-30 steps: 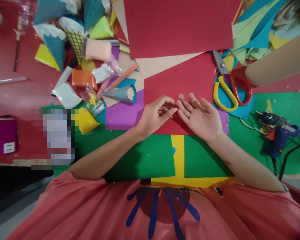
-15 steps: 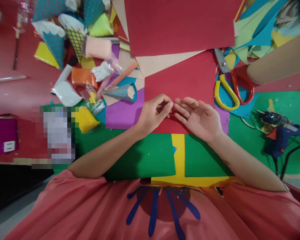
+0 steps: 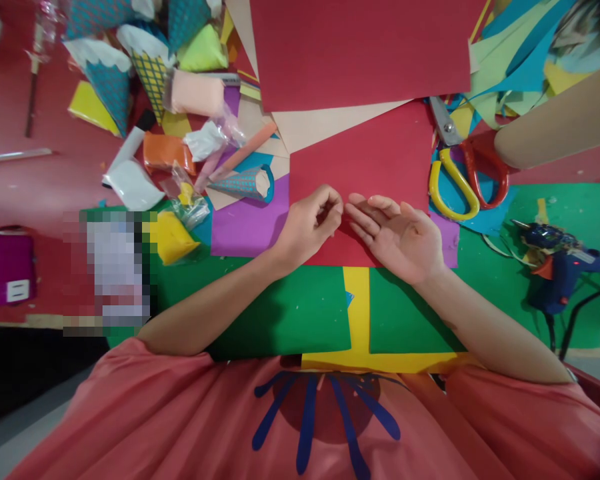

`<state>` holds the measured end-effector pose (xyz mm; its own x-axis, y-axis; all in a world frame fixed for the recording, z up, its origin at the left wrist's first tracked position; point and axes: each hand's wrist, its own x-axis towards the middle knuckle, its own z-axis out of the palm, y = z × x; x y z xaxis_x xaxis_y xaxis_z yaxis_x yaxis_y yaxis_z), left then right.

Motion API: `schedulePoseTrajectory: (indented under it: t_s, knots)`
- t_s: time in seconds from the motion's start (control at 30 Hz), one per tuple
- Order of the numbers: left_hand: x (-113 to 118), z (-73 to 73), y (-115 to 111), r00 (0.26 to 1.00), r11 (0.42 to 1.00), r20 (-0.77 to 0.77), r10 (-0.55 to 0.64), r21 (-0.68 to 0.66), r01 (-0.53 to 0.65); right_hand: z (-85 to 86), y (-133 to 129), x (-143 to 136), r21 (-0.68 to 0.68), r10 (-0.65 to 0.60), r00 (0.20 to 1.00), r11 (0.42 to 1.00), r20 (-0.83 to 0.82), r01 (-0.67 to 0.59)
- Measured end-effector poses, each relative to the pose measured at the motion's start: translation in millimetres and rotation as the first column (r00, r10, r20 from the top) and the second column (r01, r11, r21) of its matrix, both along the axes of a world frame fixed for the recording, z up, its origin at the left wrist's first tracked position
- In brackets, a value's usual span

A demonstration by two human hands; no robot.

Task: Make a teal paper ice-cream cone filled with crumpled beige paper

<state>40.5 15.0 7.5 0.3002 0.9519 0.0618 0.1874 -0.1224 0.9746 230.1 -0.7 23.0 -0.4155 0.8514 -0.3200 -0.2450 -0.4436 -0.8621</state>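
Above a red sheet [image 3: 355,157] my two hands face each other, their fingertips a small gap apart. The fingers of my left hand [image 3: 311,230] curl in with thumb and forefinger pinched together; whether anything is between them is too small to make out. My right hand [image 3: 405,240] lies palm up with its fingers stretched out, and no object shows on the palm. Left of my left hand, a small blue patterned paper cone [image 3: 243,184] with a pale filling rests on its side. Scissors [image 3: 460,167] with yellow and red handles lie right of my right hand.
A blue glue gun [image 3: 560,260] lies on a green sheet [image 3: 593,213] at the right. Packets of clay, such as an orange one [image 3: 167,153] and a yellow one [image 3: 173,238], crowd the left. Several finished cones [image 3: 107,83] stand behind. A pale cylinder [image 3: 555,120] reaches in from the right.
My fingertips have drawn slightly apart, opening a small gap between the hands. The left pinch has shifted a little to the left. Objects on the table stay in place.
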Motion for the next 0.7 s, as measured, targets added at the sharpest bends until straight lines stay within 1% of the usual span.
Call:
schedulePoseTrajectory:
  t_s: [0.1, 0.23, 0.33, 0.4, 0.6, 0.7]
  knots:
    - [-0.7, -0.6, 0.2, 0.999, 1.000, -0.042, 0.001, 0.023, 0.000, 0.1, 0.3, 0.4, 0.009, 0.010, 0.999, 1.000, 0.037, -0.011]
    - [-0.9, -0.3, -0.2, 0.998, 0.999, -0.063, 0.004, 0.041, -0.001, 0.6, 1.2, -0.2, -0.005, -0.037, 0.998, 0.999, 0.056, 0.038]
    - [-0.8, 0.4, -0.7, 0.998, 0.999, -0.067, 0.001, 0.048, 0.003, 1.0, 2.0, -0.6, -0.023, -0.053, 0.998, 0.998, 0.027, 0.054]
    - [-0.9, 0.7, -1.0, 0.998, 0.999, -0.068, -0.004, 0.053, 0.008, 1.3, 2.7, -0.6, -0.036, -0.048, 0.999, 0.998, 0.010, 0.048]
    - [-1.0, 1.0, -0.7, 0.997, 0.998, -0.069, -0.028, 0.054, 0.031, 1.0, 3.8, 0.2, -0.032, -0.014, 0.999, 0.999, 0.051, 0.016]
    - [-1.0, 1.6, -0.9, 0.997, 0.998, -0.061, -0.037, 0.050, 0.040, -0.3, 3.2, 1.0, -0.008, 0.019, 0.998, 1.000, 0.054, -0.019]
